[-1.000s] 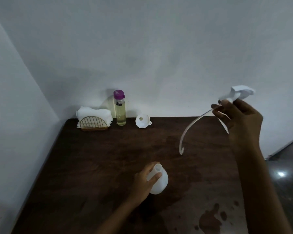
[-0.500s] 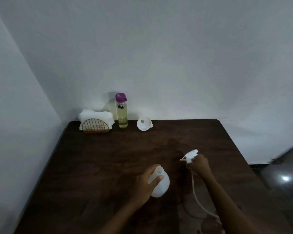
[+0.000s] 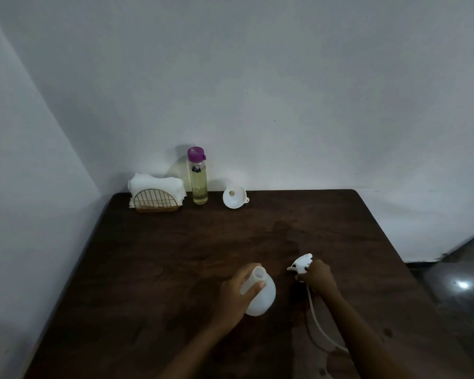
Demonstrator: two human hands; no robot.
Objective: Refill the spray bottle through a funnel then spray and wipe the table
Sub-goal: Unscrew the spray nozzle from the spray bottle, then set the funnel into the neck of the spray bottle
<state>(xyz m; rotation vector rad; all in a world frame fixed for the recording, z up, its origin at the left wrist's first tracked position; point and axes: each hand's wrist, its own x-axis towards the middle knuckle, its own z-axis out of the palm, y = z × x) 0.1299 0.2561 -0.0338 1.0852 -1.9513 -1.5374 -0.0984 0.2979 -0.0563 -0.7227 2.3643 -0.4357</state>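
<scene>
Left hand (image 3: pixel 237 292) grips open bottle (image 3: pixel 259 294); right hand (image 3: pixel 316 277) clutches sprayer head (image 3: pixel 301 264). Risk: knuckle-side tube (image 3: pixel 319 328) drips, snags.

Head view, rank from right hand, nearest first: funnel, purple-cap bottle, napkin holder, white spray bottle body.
From the right hand:
1. white spray bottle body, just to its left, gripped by the left hand.
2. funnel, far edge, centre.
3. purple-cap bottle, left of the funnel.
4. napkin holder, far-left corner.
</scene>
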